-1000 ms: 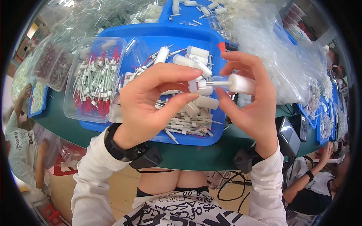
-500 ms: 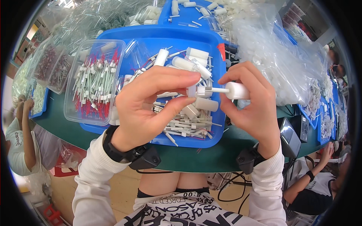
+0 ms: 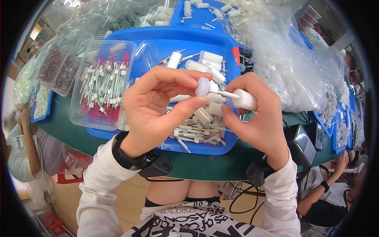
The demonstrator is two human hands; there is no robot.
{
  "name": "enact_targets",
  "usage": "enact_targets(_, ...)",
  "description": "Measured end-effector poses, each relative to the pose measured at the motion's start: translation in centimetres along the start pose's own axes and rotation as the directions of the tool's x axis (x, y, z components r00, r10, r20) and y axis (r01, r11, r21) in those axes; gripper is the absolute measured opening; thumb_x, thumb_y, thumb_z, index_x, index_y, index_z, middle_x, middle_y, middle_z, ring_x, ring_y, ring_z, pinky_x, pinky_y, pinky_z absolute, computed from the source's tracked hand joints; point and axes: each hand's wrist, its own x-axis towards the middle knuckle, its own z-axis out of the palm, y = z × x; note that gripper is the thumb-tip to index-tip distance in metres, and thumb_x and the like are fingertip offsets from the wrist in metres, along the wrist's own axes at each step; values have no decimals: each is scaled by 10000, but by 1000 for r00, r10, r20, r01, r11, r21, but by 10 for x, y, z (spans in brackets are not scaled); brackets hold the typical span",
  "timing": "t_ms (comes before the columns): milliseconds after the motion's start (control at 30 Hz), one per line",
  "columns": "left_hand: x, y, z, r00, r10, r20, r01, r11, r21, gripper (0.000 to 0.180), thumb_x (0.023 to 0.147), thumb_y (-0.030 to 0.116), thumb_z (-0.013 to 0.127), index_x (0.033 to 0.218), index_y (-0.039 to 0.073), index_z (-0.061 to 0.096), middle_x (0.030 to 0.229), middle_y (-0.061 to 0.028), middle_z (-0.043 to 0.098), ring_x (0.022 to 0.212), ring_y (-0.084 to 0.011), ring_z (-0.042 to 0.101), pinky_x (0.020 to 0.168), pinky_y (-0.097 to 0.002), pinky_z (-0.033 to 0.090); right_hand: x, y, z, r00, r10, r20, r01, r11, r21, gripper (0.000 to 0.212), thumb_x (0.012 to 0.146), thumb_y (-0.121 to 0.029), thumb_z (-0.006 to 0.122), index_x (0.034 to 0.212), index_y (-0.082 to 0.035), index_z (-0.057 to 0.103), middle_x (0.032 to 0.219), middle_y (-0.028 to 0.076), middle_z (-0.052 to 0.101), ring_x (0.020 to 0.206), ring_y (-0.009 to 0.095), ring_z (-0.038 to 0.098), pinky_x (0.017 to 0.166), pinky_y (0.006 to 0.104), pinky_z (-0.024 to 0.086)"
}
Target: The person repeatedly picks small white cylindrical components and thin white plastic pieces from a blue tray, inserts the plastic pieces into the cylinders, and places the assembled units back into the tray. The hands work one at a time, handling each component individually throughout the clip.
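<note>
Over a blue tray [image 3: 169,34], my left hand [image 3: 148,108] pinches a round translucent white cap [image 3: 203,87] between thumb and fingers. Thin red wires run near those fingers. My right hand [image 3: 262,118] has its fingers closed around a white cylinder [image 3: 245,100]. A thin white stick [image 3: 228,94] spans from the cylinder toward the cap, with a small white block by the cap end. Below the hands, the tray holds white cylinders [image 3: 210,57] and a pile of thin white sticks [image 3: 197,132].
At the left, a clear plastic box [image 3: 74,108] holds white sticks with red wires [image 3: 103,85]. A big clear bag of white parts [image 3: 294,79] lies right of the tray. Clear tubes [image 3: 94,19] are heaped behind. A dark device [image 3: 302,146] stands at the right; co-workers sit both sides.
The cap has turned, showing more of its round face. The stick and cylinder have tilted, the cylinder end lower. My right hand has shifted slightly left and down.
</note>
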Motion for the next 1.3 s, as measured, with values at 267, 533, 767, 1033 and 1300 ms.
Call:
enact_targets(267,0,-1,1,993,112,24,-114,987,110,199,698,-102,648,880,-81,570,947,-205,602,920,-252,606,773,-312,516,-1,7,-4,988,-151,-33,141,969,-202,192,580,19,605,753,-29,536,721,70,524,608,192,518,541,259,403)
enact_targets(533,-2,-1,2,1000,2,21,-1,997,-75,194,705,-100,643,885,-72,578,951,-206,605,926,-273,603,798,-334,512,1,4,-19,984,-46,173,48,999,-8,209,592,-44,622,777,-37,527,695,66,511,571,212,517,486,284,405)
enact_targets(767,-2,-5,-2,991,112,67,-116,991,66,197,699,-95,653,878,-49,587,971,-209,605,930,-255,601,789,-320,494,-5,2,-2,997,26,77,-25,1000,-15,287,602,-46,632,867,-53,521,741,-6,550,578,54,493,469,185,357)
enact_targets(1033,-2,-5,1,985,47,164,-59,996,69,211,686,-110,653,834,-17,534,1022,-258,575,970,-269,582,836,-362,472,-7,2,10,986,-167,-8,167,986,13,480,605,1,632,1058,-31,478,838,34,572,654,67,532,502,181,385)
enact_targets(1300,0,-3,1,996,3,-84,-22,972,-233,178,729,-105,617,875,-58,528,1017,-254,579,963,-244,585,831,-331,490,2,13,-7,990,-141,-3,137,958,252,465,694,34,575,1146,9,471,897,44,561,762,93,520,674,197,402)
